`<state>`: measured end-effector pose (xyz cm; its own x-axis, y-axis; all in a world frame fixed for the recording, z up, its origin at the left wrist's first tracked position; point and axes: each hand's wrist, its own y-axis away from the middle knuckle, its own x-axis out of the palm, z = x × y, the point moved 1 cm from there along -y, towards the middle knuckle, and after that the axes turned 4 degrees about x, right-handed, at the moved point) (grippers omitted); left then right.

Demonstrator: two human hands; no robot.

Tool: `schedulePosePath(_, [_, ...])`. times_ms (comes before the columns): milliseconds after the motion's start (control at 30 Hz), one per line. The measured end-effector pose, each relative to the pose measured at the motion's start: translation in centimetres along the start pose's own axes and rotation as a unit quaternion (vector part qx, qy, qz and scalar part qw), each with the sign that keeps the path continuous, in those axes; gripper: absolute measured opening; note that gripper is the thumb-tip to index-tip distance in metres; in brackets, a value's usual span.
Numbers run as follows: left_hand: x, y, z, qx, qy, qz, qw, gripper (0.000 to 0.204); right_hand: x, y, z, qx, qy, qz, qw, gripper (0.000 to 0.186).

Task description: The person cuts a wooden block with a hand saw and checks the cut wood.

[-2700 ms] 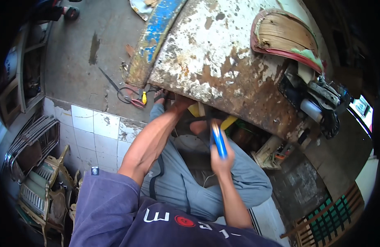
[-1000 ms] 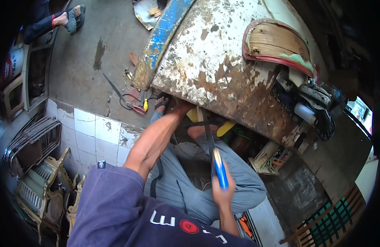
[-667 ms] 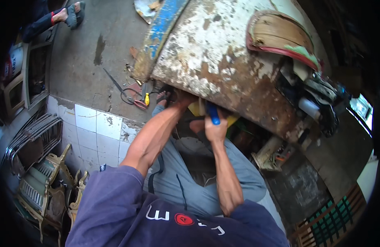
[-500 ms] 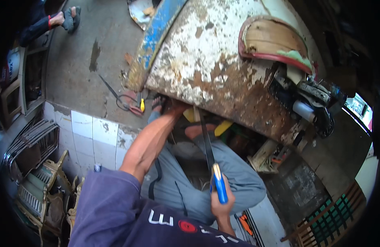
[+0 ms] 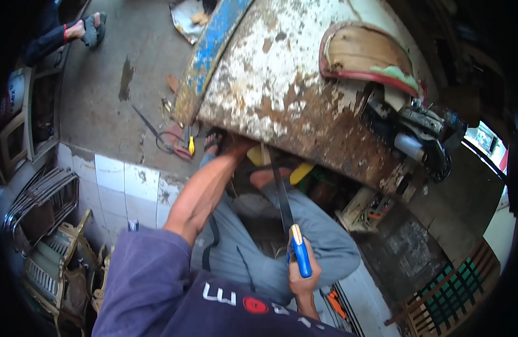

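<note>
My right hand [image 5: 301, 274] is wrapped round the handle of a handsaw [image 5: 283, 196], whose handle is blue with a tan edge. The dark blade points away from me to the front edge of the worn workbench [image 5: 304, 126]. A small pale strip of wood [image 5: 265, 154] shows at the blade's far end, beside a yellowish piece [image 5: 255, 156]. My left hand [image 5: 244, 147] reaches to that spot from the left, partly under the bench edge. Its fingers are hidden, so its grip on the wood cannot be made out.
Scissors [image 5: 175, 147] and a yellow-handled screwdriver [image 5: 191, 144] lie on the floor at the left. A curved wooden panel [image 5: 371, 53] and a machine [image 5: 419, 129] sit on the bench's right. Stacked chair frames [image 5: 57, 253] stand at lower left. Another person's foot [image 5: 90, 31] is at upper left.
The whole view has shifted slightly. My right hand keeps its hold on the saw and my left hand stays at the bench edge; the blade has barely moved.
</note>
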<state>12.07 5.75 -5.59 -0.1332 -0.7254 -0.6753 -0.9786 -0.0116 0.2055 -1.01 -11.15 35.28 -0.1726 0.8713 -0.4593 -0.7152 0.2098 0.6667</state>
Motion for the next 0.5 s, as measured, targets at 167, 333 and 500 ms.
schedulePosePath(167, [0.9, -0.8, -3.3, 0.021, 0.005, -0.02, 1.0, 0.052, 6.8, -14.5, -2.0, -0.084, 0.044, -0.057, 0.994, 0.036])
schedulePosePath(333, [0.6, 0.0, -1.2, -0.012, 0.016, 0.05, 0.999, 0.052, 7.8, -15.2, -1.3, -0.051, 0.101, 0.003, 0.994, 0.023])
schedulePosePath(500, [1.1, 1.1, -1.2, -0.014, 0.024, 0.044, 0.999, 0.052, -0.1, 1.1, 0.2, -0.006, 0.034, -0.003, 0.999, 0.055])
